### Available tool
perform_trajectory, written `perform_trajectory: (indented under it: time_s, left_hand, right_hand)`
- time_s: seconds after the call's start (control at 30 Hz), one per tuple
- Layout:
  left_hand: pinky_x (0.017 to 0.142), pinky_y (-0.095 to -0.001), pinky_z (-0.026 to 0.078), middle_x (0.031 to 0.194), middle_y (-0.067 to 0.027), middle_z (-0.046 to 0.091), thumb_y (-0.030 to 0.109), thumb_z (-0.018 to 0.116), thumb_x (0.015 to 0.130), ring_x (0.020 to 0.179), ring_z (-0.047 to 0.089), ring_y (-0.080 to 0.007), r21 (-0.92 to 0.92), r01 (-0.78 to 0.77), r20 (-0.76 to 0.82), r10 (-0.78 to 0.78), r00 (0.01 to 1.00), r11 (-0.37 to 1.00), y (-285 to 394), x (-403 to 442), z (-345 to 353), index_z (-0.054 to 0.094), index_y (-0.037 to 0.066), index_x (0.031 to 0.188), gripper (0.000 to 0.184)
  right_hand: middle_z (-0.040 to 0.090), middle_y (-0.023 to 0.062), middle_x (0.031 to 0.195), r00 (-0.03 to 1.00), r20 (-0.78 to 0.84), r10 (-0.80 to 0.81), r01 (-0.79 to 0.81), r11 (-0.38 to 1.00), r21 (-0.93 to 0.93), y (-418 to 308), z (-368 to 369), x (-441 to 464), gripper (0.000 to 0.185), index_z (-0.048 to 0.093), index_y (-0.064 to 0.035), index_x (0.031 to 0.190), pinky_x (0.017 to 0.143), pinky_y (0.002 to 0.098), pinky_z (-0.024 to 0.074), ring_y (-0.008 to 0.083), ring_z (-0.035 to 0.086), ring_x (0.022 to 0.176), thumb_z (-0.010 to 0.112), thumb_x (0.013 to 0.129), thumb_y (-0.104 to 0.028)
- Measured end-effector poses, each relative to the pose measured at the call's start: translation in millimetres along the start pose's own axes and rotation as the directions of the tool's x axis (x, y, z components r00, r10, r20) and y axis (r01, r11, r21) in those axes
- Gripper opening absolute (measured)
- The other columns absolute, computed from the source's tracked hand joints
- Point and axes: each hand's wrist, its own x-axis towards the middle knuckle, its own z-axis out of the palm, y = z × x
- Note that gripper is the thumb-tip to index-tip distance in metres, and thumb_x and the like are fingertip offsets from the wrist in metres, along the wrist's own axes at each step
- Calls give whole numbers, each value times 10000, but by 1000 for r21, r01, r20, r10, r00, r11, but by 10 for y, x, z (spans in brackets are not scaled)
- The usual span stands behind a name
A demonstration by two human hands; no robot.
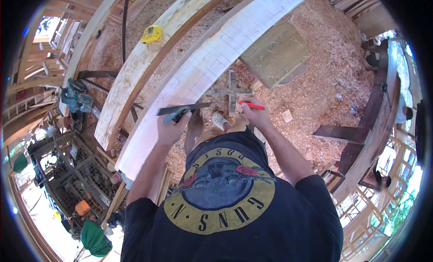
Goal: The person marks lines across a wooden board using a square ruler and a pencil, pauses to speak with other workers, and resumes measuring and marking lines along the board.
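Note:
My left hand [172, 130] is closed around the handle of a square [185, 108], whose long dark blade lies roughly level over the near edge of a pale timber beam [198, 59]. Part of its teal and black handle shows beside my fingers. Between the fingers of my right hand [256, 114] sits a thick red pencil [252, 106], held in front of my body and apart from the beam. Thin dark lines cross the beam's planed, curved top face. I cannot make out whether the square touches the wood.
A yellow tape measure [152, 34] rests on a second curved beam [131, 83]. Beyond the marked beam stands a wooden block [277, 54]. A cross-shaped stand [231, 91] and wood shavings cover the ground near my feet. Teal power tools [76, 97] lie at left.

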Motion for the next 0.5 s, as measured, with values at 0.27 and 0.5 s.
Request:
perform_trajectory:
  time_s: [0.27, 0.5]
  left_hand:
    - [836, -485, 509, 946, -124, 658, 147, 821, 839, 942, 641, -358, 311, -278, -167, 341, 925, 909, -306, 220, 469, 770, 87, 994, 174]
    - [828, -472, 503, 935, -111, 665, 162, 831, 847, 916, 647, -346, 420, -356, -124, 441, 889, 835, -467, 298, 531, 772, 97, 987, 165]
  right_hand:
    - [770, 148, 1004, 998, 53, 15, -15, 1000, 5, -134, 54, -30, 253, 778, -50, 1107, 840, 400, 579, 280, 732, 902, 708, 970, -251]
    - [767, 137, 987, 1000, 31, 5, -6, 1000, 17, -171, 85, -101, 241, 780, -51, 1100, 809, 365, 572, 233, 722, 884, 725, 968, -245]
